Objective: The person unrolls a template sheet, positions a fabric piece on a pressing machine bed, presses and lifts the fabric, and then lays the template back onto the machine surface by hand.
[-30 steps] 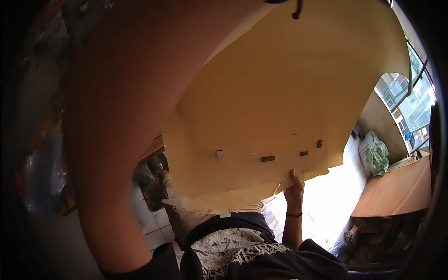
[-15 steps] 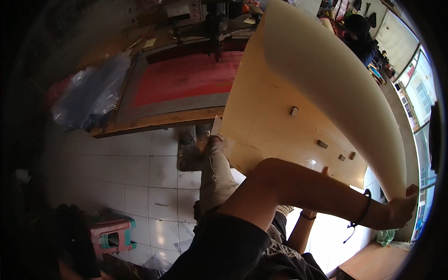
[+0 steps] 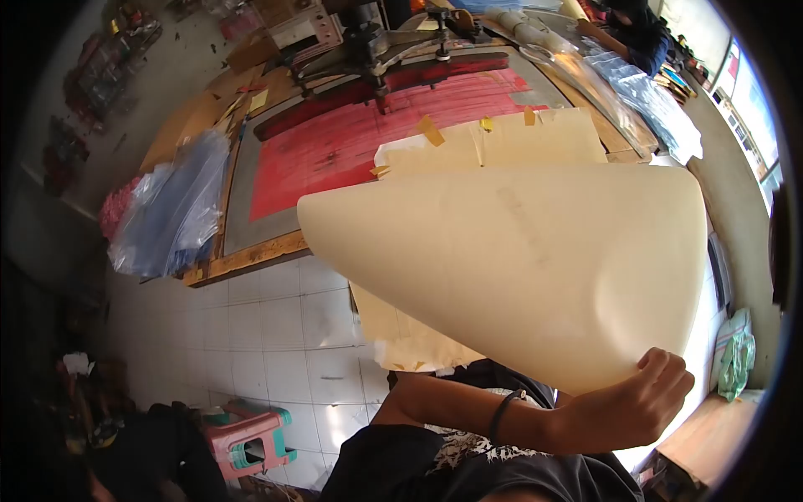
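Observation:
My left hand [image 3: 640, 397], its arm crossing in front of my body, is closed on the near right edge of a large cream sheet [image 3: 519, 259]. The sheet bulges in a wide curve and tapers to a rounded end at the left. Beneath it, a tan board [image 3: 535, 142] with bits of tape along its edge shows at the far side and again near my lap; its middle is covered. My right hand is hidden.
A press table holds a red panel [image 3: 309, 159] under a black metal clamp [image 3: 368, 63]. Clear plastic bags [image 3: 171, 209] hang at its left corner. A pink and green stool [image 3: 255, 443] stands lower left. Another person [image 3: 631, 38] sits far right.
My left hand has come from the far right inward and nearer my body, bringing the sheet's edge over. The sheet now covers the board's face and its small blocks. My right hand has gone out of sight.

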